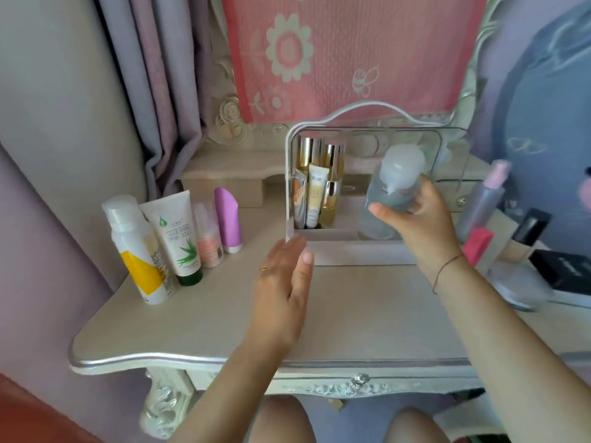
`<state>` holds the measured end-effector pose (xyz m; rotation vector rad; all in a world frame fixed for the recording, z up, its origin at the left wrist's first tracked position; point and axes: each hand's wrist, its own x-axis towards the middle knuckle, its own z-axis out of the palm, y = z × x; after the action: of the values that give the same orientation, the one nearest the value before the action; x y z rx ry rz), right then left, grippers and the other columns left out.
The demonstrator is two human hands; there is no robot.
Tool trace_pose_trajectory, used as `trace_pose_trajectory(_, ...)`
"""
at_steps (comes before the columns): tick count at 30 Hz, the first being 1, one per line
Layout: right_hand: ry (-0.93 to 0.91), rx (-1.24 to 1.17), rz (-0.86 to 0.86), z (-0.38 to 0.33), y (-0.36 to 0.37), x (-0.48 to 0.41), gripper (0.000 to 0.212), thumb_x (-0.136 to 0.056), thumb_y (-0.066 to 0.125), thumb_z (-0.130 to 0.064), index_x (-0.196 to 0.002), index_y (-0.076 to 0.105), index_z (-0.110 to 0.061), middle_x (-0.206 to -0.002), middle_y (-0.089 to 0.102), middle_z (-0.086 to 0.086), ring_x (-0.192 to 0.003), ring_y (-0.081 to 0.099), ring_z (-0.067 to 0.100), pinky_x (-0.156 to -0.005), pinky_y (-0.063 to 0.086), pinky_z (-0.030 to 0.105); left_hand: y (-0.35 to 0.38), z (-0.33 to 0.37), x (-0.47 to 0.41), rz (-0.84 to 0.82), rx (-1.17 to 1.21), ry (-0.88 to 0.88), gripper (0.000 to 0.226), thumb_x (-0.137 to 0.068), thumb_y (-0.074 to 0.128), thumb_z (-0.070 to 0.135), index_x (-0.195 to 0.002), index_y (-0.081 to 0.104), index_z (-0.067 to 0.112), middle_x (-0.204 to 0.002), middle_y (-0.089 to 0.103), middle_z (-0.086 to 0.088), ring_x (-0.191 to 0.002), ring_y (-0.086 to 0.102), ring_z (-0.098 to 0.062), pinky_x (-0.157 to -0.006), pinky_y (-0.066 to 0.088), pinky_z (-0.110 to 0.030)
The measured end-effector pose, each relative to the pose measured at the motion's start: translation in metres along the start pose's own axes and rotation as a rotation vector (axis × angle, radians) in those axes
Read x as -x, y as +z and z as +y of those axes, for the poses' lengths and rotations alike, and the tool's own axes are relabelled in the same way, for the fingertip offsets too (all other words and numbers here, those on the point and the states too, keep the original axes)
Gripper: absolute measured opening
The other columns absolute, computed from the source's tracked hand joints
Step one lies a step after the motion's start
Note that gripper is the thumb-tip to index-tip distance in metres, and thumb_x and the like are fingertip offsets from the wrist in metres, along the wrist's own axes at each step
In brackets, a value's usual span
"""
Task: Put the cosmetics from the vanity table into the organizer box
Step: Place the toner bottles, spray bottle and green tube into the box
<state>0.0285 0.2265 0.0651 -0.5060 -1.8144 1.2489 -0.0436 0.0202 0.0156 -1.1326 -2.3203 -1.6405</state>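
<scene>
Soft, even daylight; edges warped, right side perhaps blurred.

Left grip [284, 281] flat, right grip [415, 220] curled, clasping

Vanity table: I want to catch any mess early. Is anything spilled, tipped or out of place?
Nothing stands out. The aloe tube and the yellow-and-white bottle beside it stand upright, as do the gold bottles in the organizer box, and no spill shows. Only the clear bottle tilts, held by the right hand.

Cream vanity table [351, 314], organizer box [358, 251] at back, upright bottles [137, 251] left, black boxes [566, 270] right
</scene>
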Motion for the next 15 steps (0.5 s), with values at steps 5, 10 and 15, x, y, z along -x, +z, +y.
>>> trace_pose_trajectory(5, 0.065, 0.191, 0.107, 0.035, 0.003, -0.045, 0.071, -0.065, 0.083, -0.026, -0.127, 0.049, -0.018, -0.120, 0.060, 0.000, -0.108, 0.057, 0.019, -0.087, 0.046, 0.030, 0.026, -0.005, -0.025, -0.057, -0.001, 0.025, 0.043, -0.096, 0.036, 0.038, -0.126, 0.057, 0.017, -0.132, 0.052, 0.008, -0.133, 0.039, -0.014, -0.110, 0.022, -0.019)
trace_pose_trajectory(10, 0.149, 0.335, 0.192, 0.058, 0.015, -0.073, 0.065, -0.065, 0.082, -0.031, -0.120, 0.050, -0.014, -0.105, 0.050, -0.003, -0.101, 0.053, 0.020, -0.078, 0.039, 0.026, 0.025, -0.014, -0.023, -0.053, 0.050, -0.036, 0.037, -0.097, 0.036, 0.039, -0.122, 0.060, 0.024, -0.119, 0.044, 0.036, -0.131, 0.037, -0.003, -0.102, 0.019, -0.004)
trace_pose_trajectory(15, 0.247, 0.397, 0.201, 0.060, 0.020, -0.080, 0.061, -0.073, 0.078, -0.021, -0.122, 0.045, -0.006, -0.124, 0.054, 0.013, -0.114, 0.053, 0.029, -0.087, 0.041, 0.031, 0.025, -0.015, -0.024, -0.059, 0.041, -0.075, 0.046, -0.093, 0.033, 0.043, -0.125, 0.060, 0.023, -0.128, 0.045, 0.024, -0.135, 0.034, -0.003, -0.103, 0.018, -0.006)
